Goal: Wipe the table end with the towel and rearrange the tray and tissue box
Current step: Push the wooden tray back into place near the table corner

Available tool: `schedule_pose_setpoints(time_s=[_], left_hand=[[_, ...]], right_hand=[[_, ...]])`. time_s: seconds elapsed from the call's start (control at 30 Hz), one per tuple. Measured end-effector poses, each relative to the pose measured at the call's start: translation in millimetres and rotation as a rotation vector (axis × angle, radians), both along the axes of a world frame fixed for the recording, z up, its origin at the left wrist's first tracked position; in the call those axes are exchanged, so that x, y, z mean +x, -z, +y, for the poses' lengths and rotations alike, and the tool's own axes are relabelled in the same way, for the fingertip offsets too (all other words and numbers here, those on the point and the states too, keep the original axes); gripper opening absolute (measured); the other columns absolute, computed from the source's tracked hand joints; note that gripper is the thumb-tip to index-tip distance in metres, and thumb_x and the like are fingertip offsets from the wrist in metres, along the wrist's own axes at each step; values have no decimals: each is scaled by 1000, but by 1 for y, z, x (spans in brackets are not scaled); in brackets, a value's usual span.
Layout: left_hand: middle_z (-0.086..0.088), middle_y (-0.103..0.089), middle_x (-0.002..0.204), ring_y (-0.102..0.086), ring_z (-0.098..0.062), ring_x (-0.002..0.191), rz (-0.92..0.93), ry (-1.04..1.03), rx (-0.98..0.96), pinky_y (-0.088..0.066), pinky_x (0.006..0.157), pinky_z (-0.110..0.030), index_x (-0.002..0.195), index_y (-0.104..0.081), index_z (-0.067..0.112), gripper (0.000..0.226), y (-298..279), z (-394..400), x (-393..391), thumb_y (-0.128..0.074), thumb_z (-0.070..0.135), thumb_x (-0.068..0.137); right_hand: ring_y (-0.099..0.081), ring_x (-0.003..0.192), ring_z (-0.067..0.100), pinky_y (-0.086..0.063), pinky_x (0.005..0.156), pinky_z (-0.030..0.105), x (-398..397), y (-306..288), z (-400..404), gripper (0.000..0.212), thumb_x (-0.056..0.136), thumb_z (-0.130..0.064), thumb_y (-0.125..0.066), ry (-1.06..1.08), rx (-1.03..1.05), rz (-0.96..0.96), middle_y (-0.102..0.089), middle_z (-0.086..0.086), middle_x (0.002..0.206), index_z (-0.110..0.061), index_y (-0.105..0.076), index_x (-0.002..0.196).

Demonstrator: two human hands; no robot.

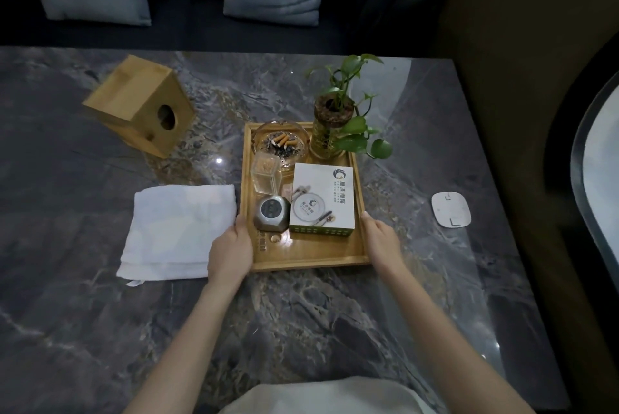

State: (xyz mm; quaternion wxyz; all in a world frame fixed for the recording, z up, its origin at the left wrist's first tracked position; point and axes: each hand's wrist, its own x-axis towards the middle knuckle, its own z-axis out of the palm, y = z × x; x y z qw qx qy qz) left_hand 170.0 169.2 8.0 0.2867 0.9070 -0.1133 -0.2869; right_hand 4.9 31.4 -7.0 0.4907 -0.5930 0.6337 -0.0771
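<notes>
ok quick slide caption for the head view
Both hands, left and right, grip the wooden tray beside the folded white towel.

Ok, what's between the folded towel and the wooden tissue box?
Only bare marble tabletop shows between the white towel and the wooden tissue box in the head view.

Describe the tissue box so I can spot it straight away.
On the grey marble table, look to the far left, beyond the folded white towel and left of the wooden tray. The tissue box is the bamboo-coloured cube standing alone, tilted, with a round hole in one face.
</notes>
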Motion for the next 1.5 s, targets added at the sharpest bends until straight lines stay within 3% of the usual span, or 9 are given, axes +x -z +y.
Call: schedule_pose_setpoints(time_s=[0.13, 0.3, 0.67, 0.83, 0.93, 1.07, 1.17, 1.3, 1.5], left_hand=[[-27, -62, 113, -55, -40, 105, -102, 13, 48, -40, 89, -42, 104, -62, -5, 63, 4, -6, -3, -18, 39, 98], [-31, -66, 97, -58, -41, 93, -184, 21, 4, -40, 79, -39, 88, -65, -9, 63, 8, -6, -9, -22, 36, 98], [-30, -65, 104, -59, -41, 97, -303, 73, -86, -41, 81, -39, 98, -66, -7, 60, -10, -39, -43, -23, 36, 98], [-18, -64, 75, -59, -31, 73, -296, 115, -232, -34, 65, -32, 73, -64, -2, 58, -15, -70, -69, -26, 35, 98], [-5, -53, 61, -51, -24, 60, -237, 129, -286, -34, 59, -31, 59, -54, 10, 54, -14, -86, -89, -27, 35, 98], [2, -47, 50, -48, -17, 50, -207, 172, -317, -32, 48, -26, 49, -45, 19, 54, -4, -104, -116, -27, 35, 98], [4, -48, 52, -49, -11, 50, -198, 210, -293, -30, 49, -20, 54, -51, 15, 54, 2, -114, -135, -26, 34, 98], [0, -53, 58, -51, -18, 55, -188, 247, -226, -33, 51, -27, 65, -58, 7, 56, 9, -122, -158, -23, 35, 98], [-9, -60, 68, -52, -21, 60, -196, 291, -178, -33, 61, -29, 66, -56, 10, 50, 20, -124, -179, -24, 30, 98]], right_hand=[[-54, 86, 25, -38, 74, 34, 12, 4, -2, 49, 97, -43, -33, 58, -82, 47, -65, 15, 102, -3, -61, 90], [-56, 78, 29, -33, 65, 33, 12, 16, -1, 49, 98, -42, -33, 55, -289, 122, -64, 13, 83, -7, -55, 73], [-56, 69, 27, -36, 64, 35, -30, 0, -32, 52, 96, -44, -35, 130, -409, 63, -59, 9, 68, -8, -52, 63], [-48, 59, 22, -29, 55, 34, -63, -20, -60, 54, 96, -42, -37, 186, -468, 77, -49, 1, 54, -4, -50, 59], [-51, 59, 23, -28, 50, 33, -87, -24, -74, 55, 97, -40, -37, 182, -513, 124, -52, 3, 57, 0, -58, 66], [-61, 67, 31, -37, 58, 32, -120, -18, -88, 55, 96, -43, -38, 215, -553, 157, -63, 14, 68, -1, -64, 73], [-63, 69, 36, -41, 60, 35, -143, -13, -93, 55, 96, -42, -39, 224, -561, 186, -66, 20, 70, 1, -64, 72], [-64, 78, 40, -49, 69, 43, -167, -4, -98, 54, 96, -41, -40, 227, -534, 205, -69, 25, 78, 2, -67, 79], [-66, 76, 37, -40, 60, 31, -190, 7, -98, 53, 97, -39, -39, 220, -464, 195, -70, 24, 78, 2, -69, 83]])
